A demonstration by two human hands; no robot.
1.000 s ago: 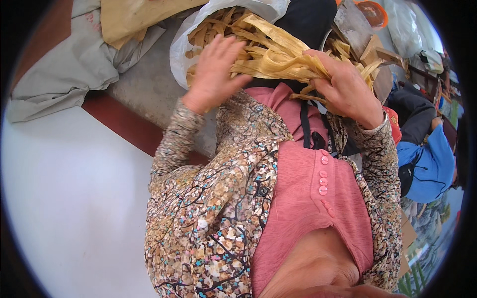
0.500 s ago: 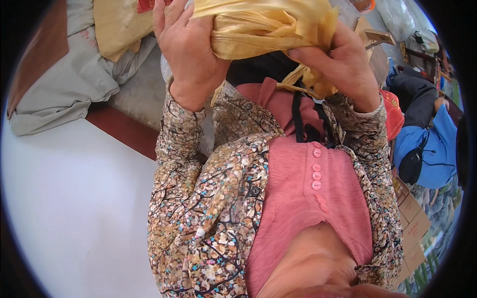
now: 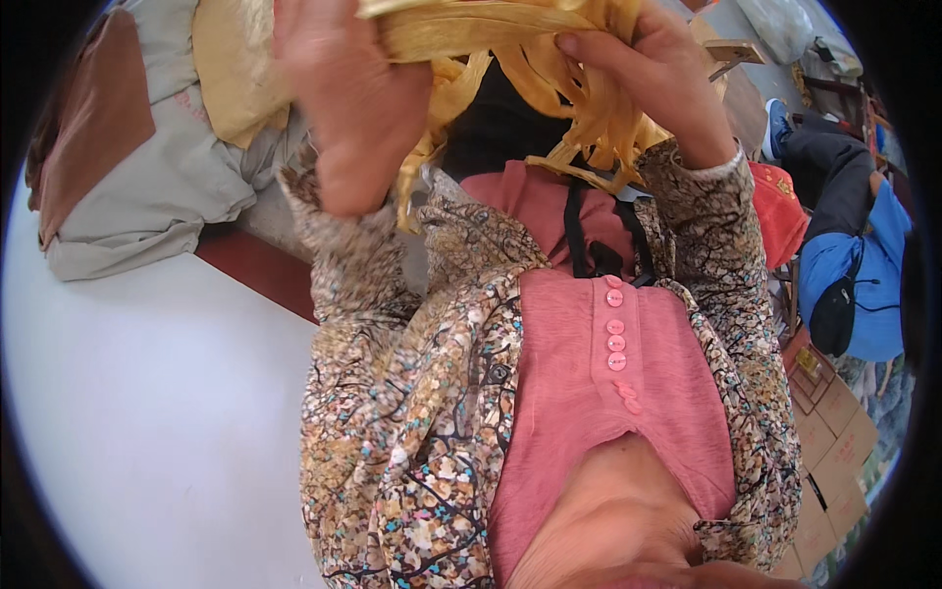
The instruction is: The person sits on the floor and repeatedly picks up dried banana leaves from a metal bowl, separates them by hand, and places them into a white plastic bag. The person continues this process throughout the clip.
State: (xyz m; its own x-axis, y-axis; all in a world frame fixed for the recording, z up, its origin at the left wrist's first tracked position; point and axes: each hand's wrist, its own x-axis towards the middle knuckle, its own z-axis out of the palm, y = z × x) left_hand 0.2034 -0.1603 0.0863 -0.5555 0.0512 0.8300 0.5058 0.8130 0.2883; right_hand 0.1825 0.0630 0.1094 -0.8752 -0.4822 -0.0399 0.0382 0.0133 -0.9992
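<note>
A bundle of flat, glossy golden-yellow strips (image 3: 471, 31) is stretched across the top of the view, in front of my chest. Its upper part runs out of the picture, and loose ends hang down in loops between my hands. My right hand (image 3: 677, 88) is closed on the right end of the bundle, thumb pressed along a strip. At the left end is my left hand (image 3: 358, 108), smeared by motion, with its fingers blurred and partly past the top edge. Whether it grips the strips is unclear.
A white surface (image 3: 167, 412) lies to my left, with grey cloth (image 3: 157, 187) and a brown cover (image 3: 93, 128) beyond it. On the right a person in blue (image 3: 859, 285) sits near a red cloth (image 3: 777, 211) and cardboard boxes (image 3: 834, 437).
The compact folded bundle has come apart into spread strips, with several loose ends now dangling. Both hands have moved slightly upward, and the left one is moving fast.
</note>
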